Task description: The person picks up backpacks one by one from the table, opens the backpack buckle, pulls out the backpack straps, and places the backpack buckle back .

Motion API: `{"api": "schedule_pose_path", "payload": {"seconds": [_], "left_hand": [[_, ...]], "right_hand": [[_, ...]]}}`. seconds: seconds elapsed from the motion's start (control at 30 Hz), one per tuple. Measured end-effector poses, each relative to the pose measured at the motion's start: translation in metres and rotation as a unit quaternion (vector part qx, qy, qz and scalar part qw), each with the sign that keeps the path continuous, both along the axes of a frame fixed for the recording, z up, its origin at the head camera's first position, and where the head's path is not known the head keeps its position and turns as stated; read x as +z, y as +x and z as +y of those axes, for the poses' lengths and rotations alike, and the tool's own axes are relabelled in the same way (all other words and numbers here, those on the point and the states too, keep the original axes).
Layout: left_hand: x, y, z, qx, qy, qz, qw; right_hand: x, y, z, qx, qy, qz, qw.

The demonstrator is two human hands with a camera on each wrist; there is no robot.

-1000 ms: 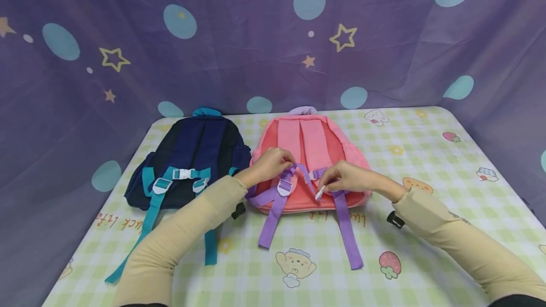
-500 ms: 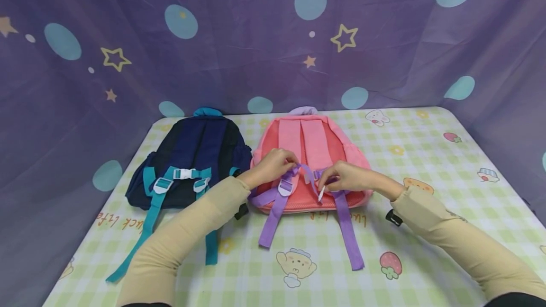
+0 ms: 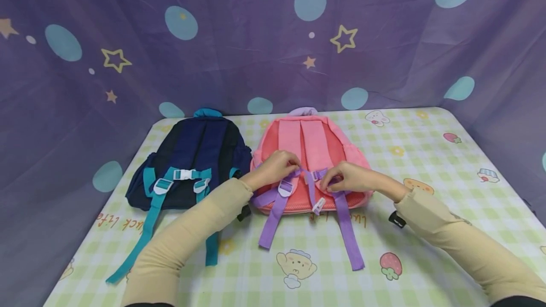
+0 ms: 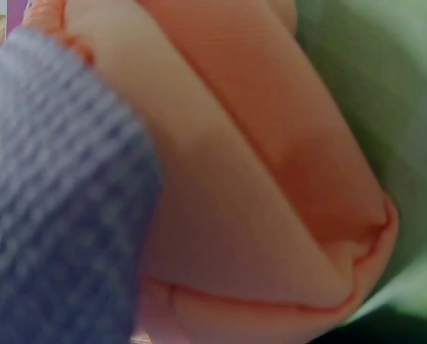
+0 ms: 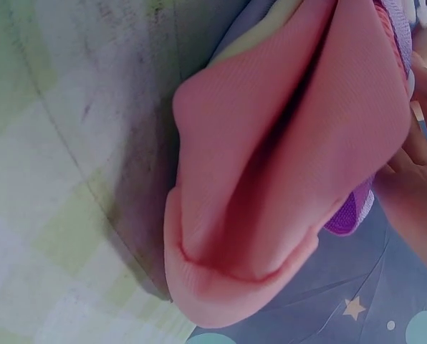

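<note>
A pink backpack point(image 3: 304, 203) with purple straps lies back panel up on the table. My left hand point(image 3: 277, 167) pinches a thin purple strap point(image 3: 310, 188) over the pack's lower middle. From that strap hangs a white buckle piece point(image 3: 318, 205), near the pack's bottom edge. Beside it my right hand point(image 3: 351, 176) hovers with loosely bent fingers, apart from the buckle piece. Another short purple strap point(image 3: 320, 173) with a pale buckle part lies just behind the right fingertips. In the right wrist view, part of the right hand point(image 5: 414, 172) shows beside the pack's pink side pocket point(image 5: 271, 165).
A navy backpack point(image 3: 192, 141) with teal straps lies to the left, its white chest buckle point(image 3: 185, 174) joined. Two purple strap tails point(image 3: 273, 224) run toward the table's front. A patterned cloth point(image 3: 426, 259) covers the table, and a purple curtain point(image 3: 239, 51) hangs behind.
The white buckle piece has come away from my right fingertips and now hangs down lower. My left hand has shifted slightly right with the strap.
</note>
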State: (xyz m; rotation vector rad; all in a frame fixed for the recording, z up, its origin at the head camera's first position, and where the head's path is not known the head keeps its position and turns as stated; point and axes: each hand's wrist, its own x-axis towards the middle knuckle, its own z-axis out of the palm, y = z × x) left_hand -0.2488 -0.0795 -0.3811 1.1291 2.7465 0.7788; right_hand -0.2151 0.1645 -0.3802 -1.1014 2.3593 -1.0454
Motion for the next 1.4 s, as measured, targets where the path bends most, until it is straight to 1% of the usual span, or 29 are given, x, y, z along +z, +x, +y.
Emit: {"api": "schedule_pose_path", "payload": {"seconds": [0.2, 0.33, 0.4, 0.53, 0.73, 0.8, 0.9, 1.03, 1.2, 1.33, 1.4], "left_hand": [[-0.003, 0.001, -0.001, -0.006, 0.002, 0.000, 1.0000], [-0.002, 0.005, -0.003, 0.000, -0.005, 0.001, 1.0000], [0.001, 0.008, -0.006, 0.003, -0.010, 0.011, 0.9999], [0.009, 0.019, -0.012, 0.004, -0.015, 0.046, 0.9988], [0.022, 0.039, -0.027, 0.003, -0.019, 0.083, 0.9963], [0.025, 0.045, -0.032, 0.007, -0.020, 0.095, 0.9953], [0.027, 0.055, -0.039, 0.018, -0.021, 0.111, 0.9934], [0.025, 0.065, -0.048, 0.028, -0.020, 0.123, 0.9918], [0.019, 0.078, -0.058, 0.031, -0.020, 0.132, 0.9906], [0.012, 0.085, -0.065, 0.040, -0.023, 0.132, 0.9902], [0.009, 0.088, -0.068, 0.047, -0.026, 0.126, 0.9907]], "right_hand": [[0.004, 0.004, 0.005, -0.025, -0.007, 0.002, 0.9997], [0.005, 0.008, 0.009, -0.045, -0.016, -0.002, 0.9988], [0.007, 0.010, 0.012, -0.055, -0.022, -0.001, 0.9983], [0.009, 0.015, 0.017, -0.081, -0.034, 0.011, 0.9960], [0.012, 0.025, 0.022, -0.120, -0.064, 0.062, 0.9887], [0.012, 0.028, 0.023, -0.129, -0.067, 0.081, 0.9861], [0.012, 0.031, 0.025, -0.130, -0.063, 0.098, 0.9846], [0.009, 0.036, 0.028, -0.122, -0.047, 0.107, 0.9855], [0.004, 0.041, 0.030, -0.118, -0.008, 0.129, 0.9846], [-0.001, 0.043, 0.031, -0.113, 0.012, 0.154, 0.9815], [-0.003, 0.044, 0.032, -0.111, 0.016, 0.159, 0.9808]]}}
